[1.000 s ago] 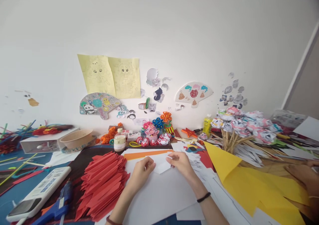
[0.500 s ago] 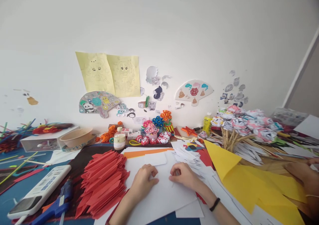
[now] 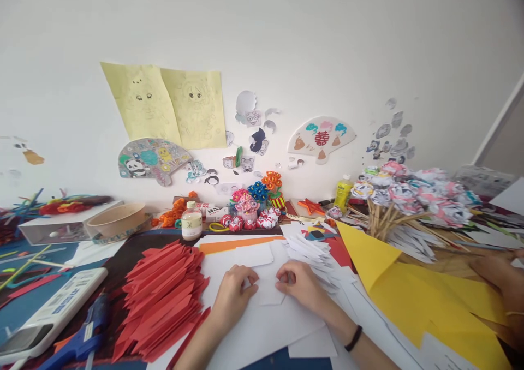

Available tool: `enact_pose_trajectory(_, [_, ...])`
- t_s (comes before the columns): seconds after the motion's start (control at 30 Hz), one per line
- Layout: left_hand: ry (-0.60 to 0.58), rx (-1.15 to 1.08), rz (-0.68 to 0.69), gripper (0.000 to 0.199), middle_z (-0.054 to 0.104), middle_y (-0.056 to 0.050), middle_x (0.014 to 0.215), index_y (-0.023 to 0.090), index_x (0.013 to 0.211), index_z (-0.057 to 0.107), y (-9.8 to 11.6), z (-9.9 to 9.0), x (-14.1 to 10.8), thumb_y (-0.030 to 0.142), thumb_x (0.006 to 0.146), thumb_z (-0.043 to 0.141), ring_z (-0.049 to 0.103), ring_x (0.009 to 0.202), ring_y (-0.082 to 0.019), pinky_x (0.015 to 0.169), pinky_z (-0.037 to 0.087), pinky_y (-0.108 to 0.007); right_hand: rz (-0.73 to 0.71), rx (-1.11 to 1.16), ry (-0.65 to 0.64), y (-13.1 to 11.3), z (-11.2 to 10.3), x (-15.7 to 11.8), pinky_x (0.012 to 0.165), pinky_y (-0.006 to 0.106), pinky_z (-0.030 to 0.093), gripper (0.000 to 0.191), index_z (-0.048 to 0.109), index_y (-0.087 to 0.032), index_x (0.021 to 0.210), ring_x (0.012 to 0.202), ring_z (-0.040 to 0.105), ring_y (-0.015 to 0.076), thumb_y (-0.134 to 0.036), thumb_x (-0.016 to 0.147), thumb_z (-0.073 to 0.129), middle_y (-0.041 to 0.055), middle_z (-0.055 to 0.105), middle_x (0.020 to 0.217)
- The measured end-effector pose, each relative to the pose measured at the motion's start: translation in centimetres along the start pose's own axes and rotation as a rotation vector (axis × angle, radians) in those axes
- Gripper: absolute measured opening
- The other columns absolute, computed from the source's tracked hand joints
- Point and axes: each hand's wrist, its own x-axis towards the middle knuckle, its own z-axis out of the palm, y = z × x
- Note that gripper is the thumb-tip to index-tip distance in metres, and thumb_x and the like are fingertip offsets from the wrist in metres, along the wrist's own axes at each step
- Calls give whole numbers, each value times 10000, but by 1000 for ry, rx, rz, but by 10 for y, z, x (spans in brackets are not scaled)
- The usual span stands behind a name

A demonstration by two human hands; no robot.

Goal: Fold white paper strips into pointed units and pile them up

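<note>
A small white slip of paper (image 3: 270, 292) spans the gap between my two hands, above larger white sheets (image 3: 262, 332). At its left edge my left hand (image 3: 235, 295) is closed, thumb and fingers pinching the slip. My right hand (image 3: 301, 285), with a black band at the wrist, pinches the right edge the same way. Just beyond my hands lies another white paper piece (image 3: 254, 254). Folded white paper strips (image 3: 313, 255) are heaped beside my right hand, and a large pile of folded red paper strips (image 3: 164, 302) lies left of my left forearm.
A blue glue gun (image 3: 85, 332) and a white power strip (image 3: 53, 310) lie at the left. Yellow paper (image 3: 417, 299) covers the right, near another person's hand (image 3: 497, 280). A small bottle (image 3: 191, 221) and paper flowers on sticks (image 3: 409, 195) stand towards the wall.
The white slip now shows more plainly between my hands, its lower edge facing me. My hands have shifted slightly up and left in view, and the camera view has moved a little.
</note>
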Motion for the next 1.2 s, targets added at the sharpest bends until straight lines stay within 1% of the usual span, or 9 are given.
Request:
enact_pose_trajectory(0.2, [11, -28, 2, 137, 660, -18, 734, 214, 742, 665, 1, -2, 2, 118, 731, 567, 530, 724, -191, 662, 397, -298, -46, 11, 48, -6, 3, -2, 569, 254, 396, 130, 720, -202, 758, 600, 532, 145, -134, 649, 695, 8, 655, 710])
enact_pose_trajectory(0.33, [24, -41, 50, 207, 678, -28, 789, 230, 838, 695, 0, -1, 2, 103, 743, 562, 545, 785, -205, 697, 424, -317, -57, -3, 66, -4, 5, -3, 569, 266, 406, 67, 719, -209, 703, 597, 542, 152, -152, 672, 702, 14, 666, 710])
enact_pose_trajectory(0.5, [53, -10, 114, 185, 670, -34, 767, 221, 768, 687, -3, 1, 0, 93, 771, 553, 546, 783, -204, 696, 445, -326, -126, -66, 40, -3, 5, -6, 591, 278, 426, 63, 701, -210, 681, 659, 575, 176, -173, 731, 690, 19, 670, 733])
enact_pose_trajectory(0.6, [52, 47, 200, 195, 673, -45, 804, 218, 823, 688, -5, 3, -2, 105, 818, 529, 539, 798, -205, 713, 455, -340, -189, -143, 32, -7, 2, -9, 657, 298, 440, 59, 710, -218, 781, 755, 583, 198, -179, 779, 666, 27, 680, 793])
enact_pose_trajectory(0.67, [52, 96, 236, 214, 672, -53, 840, 217, 915, 682, -5, 4, -3, 109, 845, 512, 531, 808, -206, 711, 461, -343, -245, -199, 30, -11, 1, -10, 710, 311, 438, 103, 711, -229, 863, 805, 575, 202, -171, 807, 647, 26, 685, 837])
enact_pose_trajectory(0.77, [53, 162, 257, 246, 664, -56, 868, 220, 1000, 666, -4, 5, -5, 105, 865, 495, 521, 822, -205, 704, 470, -339, -318, -265, 29, -13, 1, -12, 719, 312, 432, 143, 708, -236, 906, 802, 561, 194, -151, 836, 617, 20, 682, 841])
enact_pose_trajectory(0.9, [61, 255, 325, 281, 648, -58, 819, 213, 912, 680, -1, 6, -7, 102, 904, 422, 515, 799, -196, 674, 469, -326, -399, -347, 47, -11, 3, -14, 663, 296, 419, 171, 709, -219, 870, 756, 546, 181, -141, 876, 557, 26, 664, 796])
enact_pose_trajectory(1.0, [63, 340, 400, 275, 642, -58, 822, 201, 912, 661, -1, 6, -8, 119, 924, 399, 512, 798, -192, 671, 460, -327, -468, -434, 57, -8, 5, -15, 637, 287, 402, 215, 697, -211, 863, 747, 538, 174, -137, 908, 500, 31, 651, 781])
enact_pose_trajectory(1.2, [-3, 530, 463, 197, 606, -47, 802, 182, 904, 612, 0, 6, -11, 180, 938, 417, 504, 798, -202, 665, 425, -327, -567, -595, 68, -7, 6, -17, 626, 290, 379, 197, 666, -189, 865, 742, 535, 176, -133, 917, 485, 34, 630, 757])
